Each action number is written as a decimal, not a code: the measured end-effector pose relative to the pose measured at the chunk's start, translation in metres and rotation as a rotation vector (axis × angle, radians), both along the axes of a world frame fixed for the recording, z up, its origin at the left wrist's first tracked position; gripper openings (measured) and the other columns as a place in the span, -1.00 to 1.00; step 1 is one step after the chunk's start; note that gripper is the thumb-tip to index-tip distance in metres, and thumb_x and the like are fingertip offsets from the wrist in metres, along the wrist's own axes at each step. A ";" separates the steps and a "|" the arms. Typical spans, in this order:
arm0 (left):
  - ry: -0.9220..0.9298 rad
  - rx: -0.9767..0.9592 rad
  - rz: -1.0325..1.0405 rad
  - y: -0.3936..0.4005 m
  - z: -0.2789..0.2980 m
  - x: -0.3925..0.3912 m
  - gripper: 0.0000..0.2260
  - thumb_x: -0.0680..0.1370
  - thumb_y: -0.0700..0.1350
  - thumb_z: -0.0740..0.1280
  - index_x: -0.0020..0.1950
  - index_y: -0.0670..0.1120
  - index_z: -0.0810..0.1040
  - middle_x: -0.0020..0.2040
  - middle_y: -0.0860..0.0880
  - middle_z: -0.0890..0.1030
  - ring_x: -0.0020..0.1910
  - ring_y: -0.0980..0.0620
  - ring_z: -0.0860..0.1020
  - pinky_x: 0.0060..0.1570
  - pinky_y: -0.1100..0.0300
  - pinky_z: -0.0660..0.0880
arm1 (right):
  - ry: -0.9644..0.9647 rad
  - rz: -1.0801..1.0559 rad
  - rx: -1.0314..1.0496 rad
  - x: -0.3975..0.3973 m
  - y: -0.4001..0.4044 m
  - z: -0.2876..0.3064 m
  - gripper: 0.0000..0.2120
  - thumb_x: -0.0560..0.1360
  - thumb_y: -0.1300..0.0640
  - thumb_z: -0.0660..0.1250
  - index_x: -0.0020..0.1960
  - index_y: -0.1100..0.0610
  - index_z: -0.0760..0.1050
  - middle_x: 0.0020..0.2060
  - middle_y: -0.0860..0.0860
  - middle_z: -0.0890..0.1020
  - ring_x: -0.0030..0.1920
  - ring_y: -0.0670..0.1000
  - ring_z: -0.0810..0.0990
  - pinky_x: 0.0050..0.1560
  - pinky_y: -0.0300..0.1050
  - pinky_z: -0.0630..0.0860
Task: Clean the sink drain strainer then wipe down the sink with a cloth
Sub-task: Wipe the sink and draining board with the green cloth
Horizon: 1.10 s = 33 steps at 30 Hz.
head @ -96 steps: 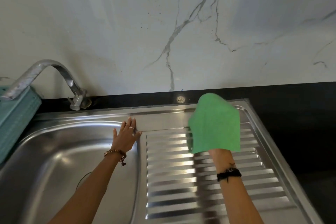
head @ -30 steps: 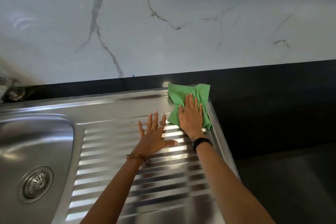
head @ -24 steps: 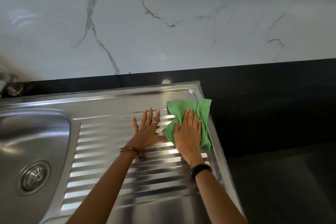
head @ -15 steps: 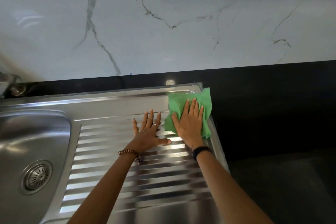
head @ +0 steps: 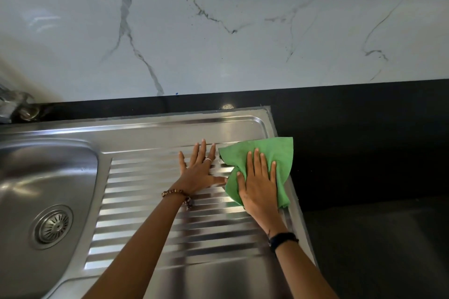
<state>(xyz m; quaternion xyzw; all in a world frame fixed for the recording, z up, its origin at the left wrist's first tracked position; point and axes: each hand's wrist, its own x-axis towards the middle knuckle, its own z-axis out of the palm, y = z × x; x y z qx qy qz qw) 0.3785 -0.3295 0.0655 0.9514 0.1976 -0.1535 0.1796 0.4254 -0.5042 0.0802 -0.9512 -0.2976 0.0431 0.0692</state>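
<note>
A green cloth (head: 279, 153) lies on the right edge of the steel sink's ribbed drainboard (head: 155, 201), its far corner hanging over onto the black counter. My right hand (head: 258, 185) presses flat on the cloth with straight fingers. My left hand (head: 200, 172) rests flat on the ribs just left of the cloth, thumb tip near its edge. The round metal drain strainer (head: 52, 226) sits in the sink basin (head: 48, 170) at the left.
A black countertop (head: 364, 153) runs behind and to the right of the sink. A white marble wall (head: 218, 31) rises at the back. The base of the tap (head: 14, 104) shows at the far left edge.
My right hand has slid the cloth back toward me and slightly right along the drainboard's right edge. My left hand stays flat on the ribs.
</note>
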 end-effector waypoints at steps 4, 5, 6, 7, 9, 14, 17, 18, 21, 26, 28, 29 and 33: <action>-0.054 -0.033 -0.003 -0.004 0.011 -0.009 -0.12 0.43 0.35 0.17 0.49 0.03 -0.28 0.53 -0.07 -0.30 0.50 -0.03 -0.30 0.36 -0.19 -0.40 | 0.031 -0.006 0.011 0.019 0.011 0.003 -0.40 0.61 -0.11 -0.14 0.53 0.20 -0.07 0.54 0.16 0.02 0.54 0.12 -0.01 0.47 0.06 -0.29; -0.089 -0.063 0.013 -0.004 0.015 -0.015 -0.15 0.46 0.32 0.17 0.50 0.01 -0.28 0.52 -0.07 -0.31 0.49 -0.03 -0.31 0.37 -0.16 -0.40 | 0.043 -0.006 0.028 0.027 0.015 0.004 -0.40 0.61 -0.11 -0.13 0.53 0.22 -0.08 0.54 0.17 0.01 0.54 0.12 -0.03 0.48 0.05 -0.28; -0.132 -0.085 0.036 -0.005 0.019 -0.025 -0.19 0.49 0.28 0.15 0.49 0.00 -0.29 0.52 -0.07 -0.32 0.49 -0.03 -0.31 0.38 -0.14 -0.40 | 0.052 -0.008 0.042 0.034 0.020 0.006 -0.40 0.62 -0.10 -0.12 0.53 0.23 -0.09 0.54 0.17 -0.01 0.54 0.12 -0.04 0.50 0.04 -0.26; -0.177 -0.088 0.057 -0.004 0.023 -0.040 -0.23 0.51 0.27 0.10 0.48 0.00 -0.30 0.51 -0.05 -0.33 0.49 -0.03 -0.32 0.39 -0.14 -0.38 | 0.055 -0.015 0.045 0.039 0.023 0.007 -0.40 0.62 -0.09 -0.12 0.52 0.24 -0.10 0.54 0.17 -0.02 0.54 0.11 -0.04 0.51 0.03 -0.24; -0.245 -0.031 0.104 0.000 0.028 -0.076 -0.25 0.44 0.38 -0.11 0.43 0.01 -0.35 0.48 -0.02 -0.35 0.46 -0.02 -0.34 0.41 -0.14 -0.36 | 0.050 -0.032 0.037 0.041 0.027 0.009 -0.40 0.62 -0.09 -0.13 0.52 0.26 -0.11 0.54 0.18 -0.03 0.54 0.11 -0.04 0.53 0.03 -0.22; -0.229 0.073 0.457 0.022 0.025 -0.155 -0.04 0.25 0.55 -0.31 0.48 -0.02 -0.25 0.49 -0.07 -0.30 0.47 -0.05 -0.31 0.38 -0.15 -0.36 | 0.019 -0.106 0.012 0.029 0.030 0.009 -0.40 0.62 -0.09 -0.14 0.52 0.26 -0.07 0.54 0.18 0.01 0.54 0.11 -0.01 0.52 0.09 -0.20; -0.179 0.087 0.623 0.034 0.023 -0.176 -0.15 0.38 0.45 -0.06 0.52 -0.03 -0.11 0.55 -0.18 -0.12 0.52 -0.14 -0.20 0.41 -0.25 -0.26 | 0.021 -0.133 -0.011 0.009 0.051 0.010 -0.40 0.62 -0.08 -0.14 0.52 0.27 -0.08 0.54 0.18 0.00 0.54 0.12 -0.04 0.49 0.16 -0.25; -0.180 0.085 0.645 0.035 0.021 -0.180 -0.17 0.40 0.43 -0.02 0.52 -0.02 -0.10 0.55 -0.18 -0.10 0.52 -0.15 -0.17 0.42 -0.25 -0.23 | 0.029 -0.115 -0.009 -0.002 0.061 0.009 -0.40 0.62 -0.08 -0.15 0.52 0.26 -0.09 0.54 0.17 -0.01 0.54 0.12 -0.06 0.48 0.17 -0.27; -0.209 0.030 0.664 0.037 0.019 -0.182 -0.18 0.44 0.39 0.06 0.52 -0.04 -0.15 0.55 -0.17 -0.14 0.52 -0.15 -0.18 0.43 -0.19 -0.23 | 0.056 -0.021 0.005 -0.035 0.101 0.008 -0.40 0.61 -0.11 -0.19 0.52 0.22 -0.12 0.54 0.14 -0.07 0.55 0.10 -0.11 0.48 0.19 -0.29; -0.333 -0.177 0.678 0.051 0.020 -0.190 -0.18 0.51 0.13 0.26 0.50 -0.09 -0.24 0.54 -0.11 -0.21 0.51 -0.06 -0.24 0.43 -0.06 -0.28 | 0.072 0.167 0.014 -0.091 0.179 0.005 -0.40 0.60 -0.12 -0.22 0.53 0.19 -0.14 0.55 0.10 -0.10 0.55 0.07 -0.13 0.45 0.21 -0.33; -0.407 -0.258 0.679 0.057 0.023 -0.197 -0.20 0.50 -0.01 0.32 0.51 -0.13 -0.18 0.55 -0.11 -0.15 0.52 -0.04 -0.18 0.46 -0.02 -0.21 | 0.078 0.241 0.015 -0.107 0.206 0.004 -0.41 0.61 -0.12 -0.21 0.53 0.18 -0.15 0.55 0.09 -0.11 0.55 0.07 -0.15 0.44 0.22 -0.34; -0.447 -0.292 0.673 0.060 0.024 -0.201 -0.20 0.49 -0.08 0.34 0.51 -0.15 -0.15 0.55 -0.13 -0.11 0.53 -0.04 -0.14 0.48 -0.01 -0.15 | 0.083 0.278 0.015 -0.113 0.218 0.004 -0.41 0.61 -0.12 -0.19 0.53 0.17 -0.15 0.55 0.09 -0.11 0.54 0.06 -0.15 0.44 0.23 -0.34; -0.482 -0.386 0.667 0.069 0.021 -0.222 -0.14 0.46 -0.07 0.39 0.52 -0.13 -0.16 0.55 -0.12 -0.14 0.51 0.03 -0.18 0.49 0.06 -0.06 | 0.087 0.413 0.013 -0.135 0.258 0.006 -0.42 0.62 -0.09 -0.13 0.53 0.18 -0.11 0.55 0.09 -0.08 0.55 0.06 -0.13 0.46 0.27 -0.29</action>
